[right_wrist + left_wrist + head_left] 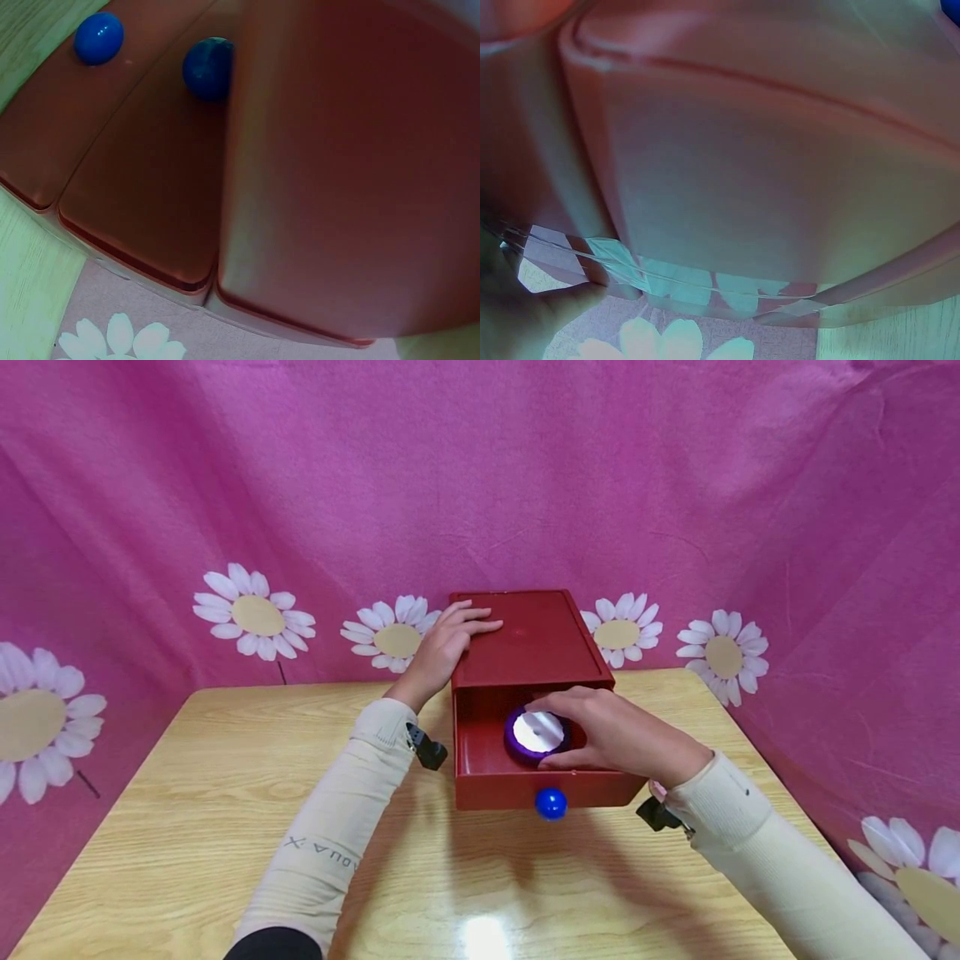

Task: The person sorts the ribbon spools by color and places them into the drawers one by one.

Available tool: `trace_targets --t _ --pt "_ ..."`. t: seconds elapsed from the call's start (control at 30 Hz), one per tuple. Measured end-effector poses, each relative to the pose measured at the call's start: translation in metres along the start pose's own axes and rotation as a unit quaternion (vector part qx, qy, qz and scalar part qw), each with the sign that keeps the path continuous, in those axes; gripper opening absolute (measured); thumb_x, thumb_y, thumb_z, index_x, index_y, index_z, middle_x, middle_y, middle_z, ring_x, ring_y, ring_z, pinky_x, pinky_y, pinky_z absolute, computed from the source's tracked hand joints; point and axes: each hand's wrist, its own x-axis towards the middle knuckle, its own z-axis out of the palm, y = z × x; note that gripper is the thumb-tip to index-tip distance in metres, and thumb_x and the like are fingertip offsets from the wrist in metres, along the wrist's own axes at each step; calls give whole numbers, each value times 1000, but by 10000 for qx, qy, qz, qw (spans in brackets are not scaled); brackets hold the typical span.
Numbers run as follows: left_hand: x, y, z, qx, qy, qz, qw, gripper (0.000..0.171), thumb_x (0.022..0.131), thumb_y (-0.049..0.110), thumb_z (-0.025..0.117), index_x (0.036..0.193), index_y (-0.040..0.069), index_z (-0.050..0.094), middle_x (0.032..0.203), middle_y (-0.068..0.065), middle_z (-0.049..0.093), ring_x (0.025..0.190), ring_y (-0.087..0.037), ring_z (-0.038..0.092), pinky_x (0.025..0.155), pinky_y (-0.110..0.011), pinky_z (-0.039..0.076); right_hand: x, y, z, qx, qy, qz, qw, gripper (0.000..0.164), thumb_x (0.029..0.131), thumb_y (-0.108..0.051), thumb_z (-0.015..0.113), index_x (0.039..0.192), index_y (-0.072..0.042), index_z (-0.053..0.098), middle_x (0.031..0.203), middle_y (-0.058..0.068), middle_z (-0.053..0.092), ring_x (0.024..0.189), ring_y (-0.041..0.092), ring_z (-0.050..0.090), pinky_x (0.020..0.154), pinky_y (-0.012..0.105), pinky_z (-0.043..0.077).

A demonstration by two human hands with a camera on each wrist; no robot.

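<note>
A red drawer unit (528,639) stands on the table with its upper drawer (495,789) pulled out; a blue knob (551,804) sits on that drawer's front. Inside the drawer is a purple spool with a white disc face (538,732), like a roll of ribbon. My right hand (611,731) reaches in over the right side and grips the spool between thumb and fingers. On the unit's top left edge rests my left hand (447,647), fingers spread and extended. The left wrist view shows part of that hand (540,307) beside the red side wall (727,172).
In the right wrist view, lower closed drawers with blue knobs (99,37) lie beneath the pulled-out one. The wooden table (300,760) extends around the unit. A pink cloth with white daisies (480,477) hangs close behind and at both sides.
</note>
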Motion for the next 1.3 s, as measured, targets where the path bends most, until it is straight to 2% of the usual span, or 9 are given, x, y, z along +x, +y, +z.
trace_targets --t 0.53,0.8,1.03,1.17,1.3 --pt "0 1 -1 104 -69 23 9999 50 94 9 29 127 14 66 140 -4 53 142 -19 26 116 -34 14 -1 2 -1 23 152 -177 9997 63 78 -36 79 132 -12 58 129 2 60 119 21 55 99 40 46" --pt "1 2 -1 128 -66 -38 9999 49 95 10 29 127 13 65 140 -4 52 142 -19 26 116 -33 14 0 6 -3 113 243 -420 9988 57 79 -37 78 127 -13 61 124 -1 61 113 18 56 95 37 48" --pt "0 4 0 10 -94 -137 9999 48 96 10 30 128 14 65 141 -3 52 142 -18 24 117 -35 13 -4 8 -5 411 547 -528 9963 51 81 -34 77 125 -12 63 119 1 65 105 16 60 88 36 51" --pt "-1 4 -1 -35 -81 -162 9998 48 95 10 31 128 13 65 140 -3 52 142 -18 24 117 -35 14 -7 8 -8 490 558 -505 9960 48 83 -36 75 123 -12 64 115 0 67 99 14 62 85 35 53" --pt "-1 4 -1 -20 -81 -143 9999 48 95 11 30 129 14 64 141 -3 52 142 -18 24 116 -34 13 -12 6 -13 506 533 -391 9965 49 82 -34 76 124 -12 65 116 0 67 101 15 63 85 36 53"
